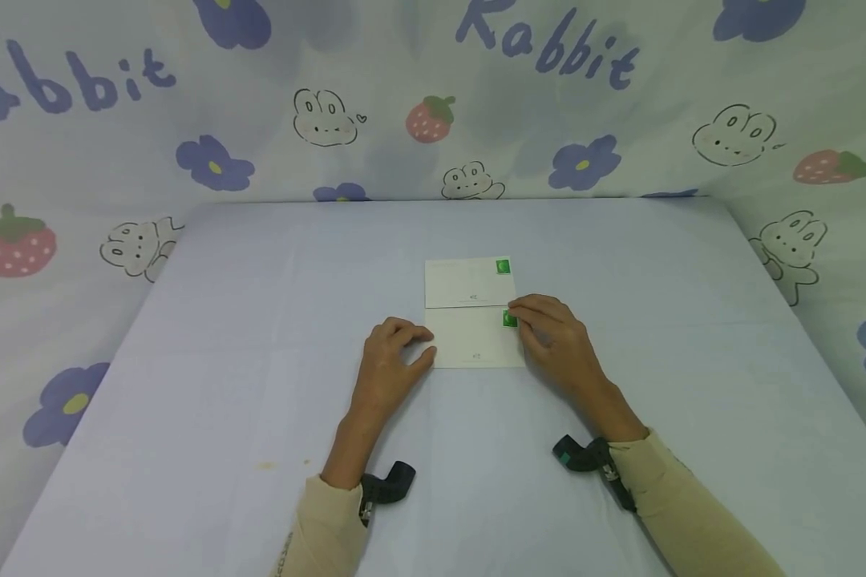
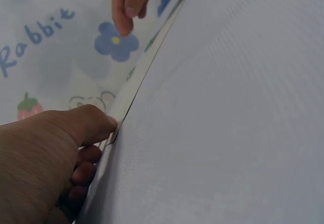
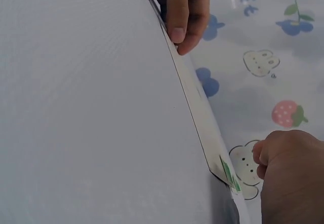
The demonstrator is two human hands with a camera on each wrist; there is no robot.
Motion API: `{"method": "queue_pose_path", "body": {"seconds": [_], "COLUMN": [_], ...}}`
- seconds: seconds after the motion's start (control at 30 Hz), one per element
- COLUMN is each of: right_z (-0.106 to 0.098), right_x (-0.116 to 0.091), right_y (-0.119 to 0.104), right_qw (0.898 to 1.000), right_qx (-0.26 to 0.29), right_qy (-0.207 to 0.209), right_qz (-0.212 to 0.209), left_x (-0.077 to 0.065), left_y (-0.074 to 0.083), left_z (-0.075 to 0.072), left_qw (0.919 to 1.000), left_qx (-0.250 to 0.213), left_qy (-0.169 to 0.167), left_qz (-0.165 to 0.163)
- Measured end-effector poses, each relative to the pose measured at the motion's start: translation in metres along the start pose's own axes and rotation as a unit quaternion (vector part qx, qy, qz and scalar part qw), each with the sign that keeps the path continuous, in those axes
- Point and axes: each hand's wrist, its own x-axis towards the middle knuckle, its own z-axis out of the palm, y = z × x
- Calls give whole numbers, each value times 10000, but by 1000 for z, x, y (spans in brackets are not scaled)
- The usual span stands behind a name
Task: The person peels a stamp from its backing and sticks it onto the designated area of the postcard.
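Two cream rectangular cards lie on the white table, one directly below the other in the head view. Both the upper card and the lower card carry a green stamp-like square at the top right and small print near the bottom. My left hand rests at the lower card's left edge, thumb and index fingertips on it and slightly apart. Over the lower card's top right corner is my right hand, its fingers loosely bent and partly covering the green square. In the right wrist view that hand stands raised above the card.
The white table stretches around the cards. Behind it hangs a cloth printed with rabbits, strawberries and blue flowers, which also shows at both sides. A black wrist camera sits on the left forearm, another black camera on the right.
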Motion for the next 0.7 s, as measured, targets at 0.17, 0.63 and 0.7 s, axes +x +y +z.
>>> {"method": "queue_pose_path", "body": {"seconds": [0.17, 0.63, 0.7], "right_z": [2, 6, 7], "right_x": [-1, -3, -4], "right_y": [2, 5, 5], "right_qw": [9998, 9958, 9964], "right_qx": [-15, 131, 98], "right_qy": [-166, -778, -651], "right_qz": [83, 468, 540], "left_x": [0, 0, 0], "left_y": [1, 1, 0], "left_z": [-1, -2, -2], "left_qw": [10000, 10000, 10000], "left_qx": [12, 48, 50], "left_qy": [3, -16, -38], "left_qz": [49, 19, -6]}}
